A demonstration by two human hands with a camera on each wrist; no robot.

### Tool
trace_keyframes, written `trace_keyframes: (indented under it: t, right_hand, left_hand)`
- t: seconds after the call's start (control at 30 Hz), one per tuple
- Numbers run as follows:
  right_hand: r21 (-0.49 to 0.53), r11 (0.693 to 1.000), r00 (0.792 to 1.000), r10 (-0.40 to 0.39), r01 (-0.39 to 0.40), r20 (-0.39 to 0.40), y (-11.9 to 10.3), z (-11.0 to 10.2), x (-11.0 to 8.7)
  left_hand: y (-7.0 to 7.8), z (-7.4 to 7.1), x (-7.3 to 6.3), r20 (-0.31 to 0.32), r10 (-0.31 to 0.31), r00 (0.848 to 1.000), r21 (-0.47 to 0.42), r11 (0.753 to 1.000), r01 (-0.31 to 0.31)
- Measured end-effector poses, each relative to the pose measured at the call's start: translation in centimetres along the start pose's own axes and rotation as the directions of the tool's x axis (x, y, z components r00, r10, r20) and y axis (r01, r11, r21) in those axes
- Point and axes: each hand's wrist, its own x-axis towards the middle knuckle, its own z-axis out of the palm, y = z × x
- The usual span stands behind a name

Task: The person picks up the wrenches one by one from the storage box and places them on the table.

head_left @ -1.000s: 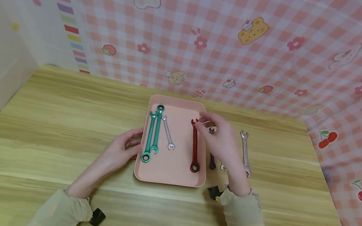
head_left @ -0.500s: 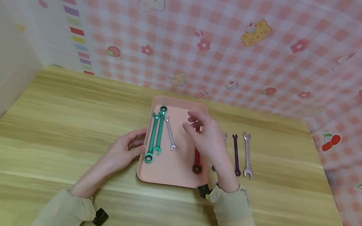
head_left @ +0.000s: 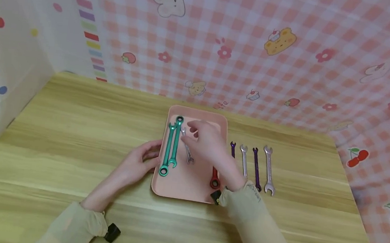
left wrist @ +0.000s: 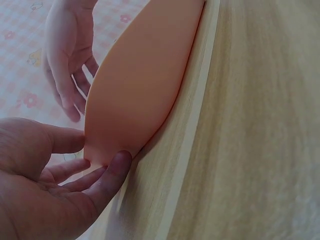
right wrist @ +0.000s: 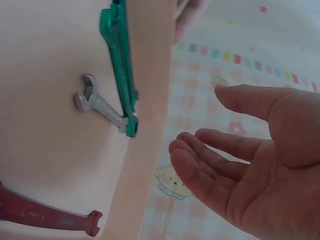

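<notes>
The fingertips of my left hand touch the outer side wall of a pink tray, as the left wrist view shows close up. Over the tray hovers my right hand, its fingers loosely bent around nothing. Two green ratcheting wrenches lie side by side along the tray's left edge. Just right of them is a small silver open-end wrench, partly covered by my right hand in the head view. A red ratcheting wrench lies at the tray's right side, its upper part hidden behind that hand.
On the wooden table, right of the tray, several wrenches stand in a row: a purple wrench, a silver wrench, another purple wrench and a larger silver wrench. A checked cloth hangs behind.
My right hand has drawn leftward from the red wrench to above the middle of the tray, releasing it on the way. My left hand keeps its place at the tray's side.
</notes>
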Motion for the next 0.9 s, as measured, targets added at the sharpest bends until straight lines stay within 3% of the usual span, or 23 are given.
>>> trace_keyframes:
  t: [0.17, 0.37, 0.9]
  right_hand:
    - [-0.039, 0.999, 0.994, 0.037, -0.034, 0.099, -0.5, 0.7, 1.0]
    - [-0.101, 0.993, 0.988, 0.071, -0.058, 0.138, -0.7, 1.2, 1.9]
    - [0.005, 0.991, 0.977, 0.131, -0.134, 0.169, 0.3, 2.4, 3.2]
  left_hand:
    - [-0.2, 0.0, 0.0, 0.005, -0.003, 1.0, -0.012, 1.0, 0.003]
    - [-0.2, 0.1, 0.0, 0.002, -0.001, 1.0, -0.012, 1.0, 0.001]
    - [0.0, 0.0, 0.1, 0.003, 0.0, 1.0, -0.006, 1.0, 0.0]
